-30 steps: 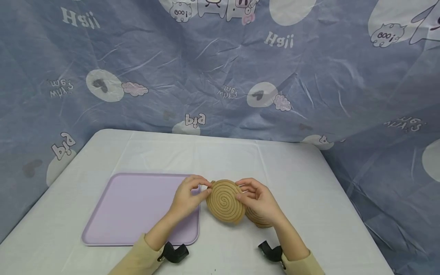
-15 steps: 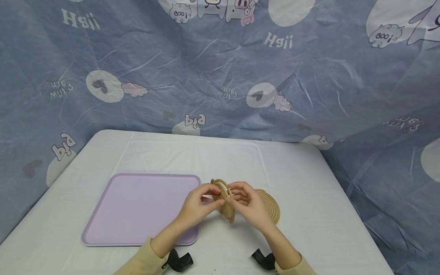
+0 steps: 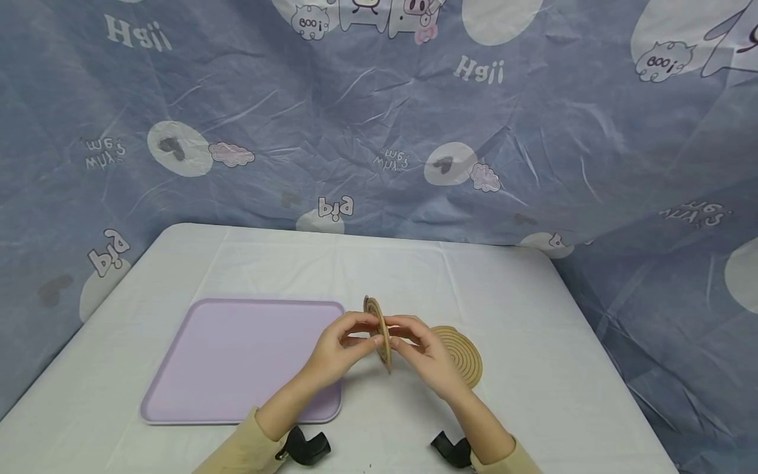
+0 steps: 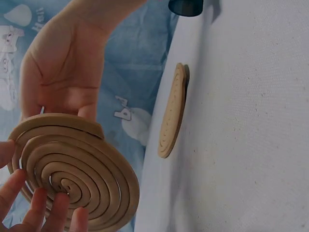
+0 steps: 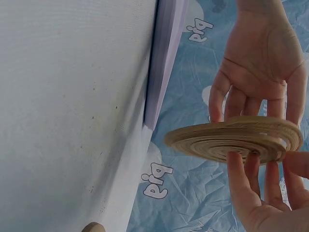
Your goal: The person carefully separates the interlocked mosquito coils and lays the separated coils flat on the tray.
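A brown spiral mosquito coil stands nearly on edge between both hands, above the white table. From the left side my left hand holds it with thumb and fingertips. My right hand holds the opposite face the same way. Its round spiral face shows broadly in the left wrist view, with fingertips spread over it. Seen edge-on in the right wrist view, the coil shows layered rings with narrow gaps. Another mosquito coil lies flat beside my right hand, partly hidden by it.
A lilac rectangular tray lies on the left of the white-covered table, its right edge close to my left hand. Black wrist camera mounts hang below both sleeves. A blue printed cloth hangs behind the table.
The held mosquito coil has turned from facing the head camera to nearly edge-on and risen slightly. Both hands have drawn closer together around it, uncovering more of the coil on the table.
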Available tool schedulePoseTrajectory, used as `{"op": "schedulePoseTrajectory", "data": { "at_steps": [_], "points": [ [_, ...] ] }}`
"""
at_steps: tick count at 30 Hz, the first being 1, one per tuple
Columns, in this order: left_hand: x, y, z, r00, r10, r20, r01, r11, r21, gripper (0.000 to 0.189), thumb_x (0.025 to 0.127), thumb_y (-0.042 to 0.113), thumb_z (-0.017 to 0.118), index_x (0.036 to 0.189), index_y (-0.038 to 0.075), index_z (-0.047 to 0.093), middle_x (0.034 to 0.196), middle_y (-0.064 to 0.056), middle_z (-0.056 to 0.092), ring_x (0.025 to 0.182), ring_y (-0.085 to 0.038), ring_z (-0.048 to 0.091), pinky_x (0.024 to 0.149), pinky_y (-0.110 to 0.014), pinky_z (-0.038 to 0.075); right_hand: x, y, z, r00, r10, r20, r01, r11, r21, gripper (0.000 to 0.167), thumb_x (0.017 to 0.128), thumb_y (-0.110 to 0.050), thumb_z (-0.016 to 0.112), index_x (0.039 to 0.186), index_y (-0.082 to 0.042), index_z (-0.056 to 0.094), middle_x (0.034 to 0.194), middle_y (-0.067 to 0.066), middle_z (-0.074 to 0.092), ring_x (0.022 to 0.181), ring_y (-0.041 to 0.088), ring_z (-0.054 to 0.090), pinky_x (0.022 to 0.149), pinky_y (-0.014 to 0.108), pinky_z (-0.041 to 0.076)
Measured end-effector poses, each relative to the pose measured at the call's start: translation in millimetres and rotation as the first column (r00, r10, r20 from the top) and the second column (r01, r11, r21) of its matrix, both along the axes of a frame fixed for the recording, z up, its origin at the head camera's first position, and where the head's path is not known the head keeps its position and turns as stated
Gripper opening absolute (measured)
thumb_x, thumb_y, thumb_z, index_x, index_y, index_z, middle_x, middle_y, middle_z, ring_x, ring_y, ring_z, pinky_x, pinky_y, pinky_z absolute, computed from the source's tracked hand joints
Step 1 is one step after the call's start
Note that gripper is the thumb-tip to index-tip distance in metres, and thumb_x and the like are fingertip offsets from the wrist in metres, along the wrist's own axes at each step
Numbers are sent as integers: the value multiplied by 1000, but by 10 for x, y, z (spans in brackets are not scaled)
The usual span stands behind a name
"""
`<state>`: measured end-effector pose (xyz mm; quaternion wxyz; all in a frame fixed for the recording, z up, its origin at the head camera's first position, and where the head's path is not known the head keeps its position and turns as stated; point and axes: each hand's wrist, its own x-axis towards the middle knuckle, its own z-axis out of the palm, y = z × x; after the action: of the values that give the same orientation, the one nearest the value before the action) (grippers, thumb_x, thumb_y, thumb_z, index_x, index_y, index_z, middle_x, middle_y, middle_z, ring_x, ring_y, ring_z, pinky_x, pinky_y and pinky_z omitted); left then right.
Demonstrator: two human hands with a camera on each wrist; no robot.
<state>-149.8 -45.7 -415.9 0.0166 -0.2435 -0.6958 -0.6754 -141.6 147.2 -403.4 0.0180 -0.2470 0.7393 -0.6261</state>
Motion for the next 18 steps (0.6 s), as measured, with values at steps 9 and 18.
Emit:
{"op": "schedulePoseTrajectory", "data": {
  "at_steps": [9, 18],
  "points": [
    [-6, 20, -40, 997, -73, 31, 72, 997, 41, 22, 91, 8, 61, 112, 4, 58, 116, -13, 56, 110, -31, 55, 86, -35, 51, 9, -35, -32, 997, -72, 2, 72, 993, -88, 29, 85, 5, 64, 113, 3, 58, 112, 19, 57, 101, 22, 60, 83, 32, 53],
    [22, 69, -60, 1000, -8, -11, 8, 999, 41, 20, 89, 6, 64, 108, 2, 63, 110, -11, 63, 102, -27, 61, 84, -37, 51, 11, -40, -57, 993, -113, 22, 115, 985, -129, 26, 81, 6, 68, 105, 6, 57, 103, 13, 60, 98, 20, 61, 86, 37, 51]
  ]
}}
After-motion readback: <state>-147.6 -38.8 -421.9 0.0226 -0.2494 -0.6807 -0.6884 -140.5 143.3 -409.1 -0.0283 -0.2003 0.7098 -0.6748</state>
